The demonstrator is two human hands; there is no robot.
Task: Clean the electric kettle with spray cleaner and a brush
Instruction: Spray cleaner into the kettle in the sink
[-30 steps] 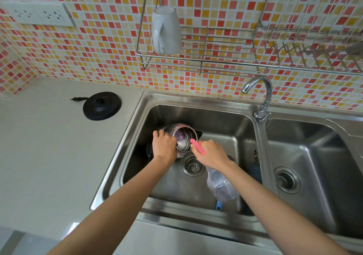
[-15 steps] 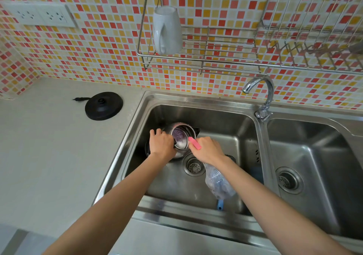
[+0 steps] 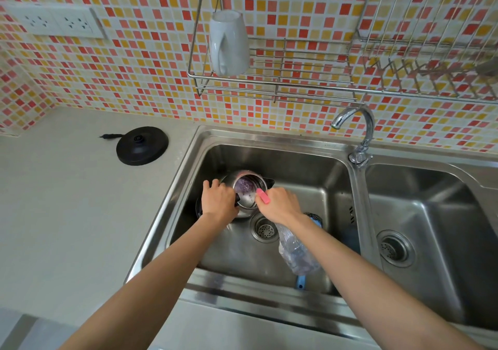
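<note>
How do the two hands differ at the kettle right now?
The left hand grips the kettle near its handle; the right hand holds the spray bottle. The left hand steadies, the right hand aims the pink nozzle at the kettle's open mouth. Both are low in the sink's left basin.

A pale grey countertop (image 3: 67,228) carries a round black plastic kettle base (image 3: 142,145), just left of the stainless-steel double sink (image 3: 359,201).

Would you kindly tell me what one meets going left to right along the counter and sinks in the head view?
Kettle base → left hand → kettle → right hand holding the spray bottle → tap → right basin's drain.
</note>
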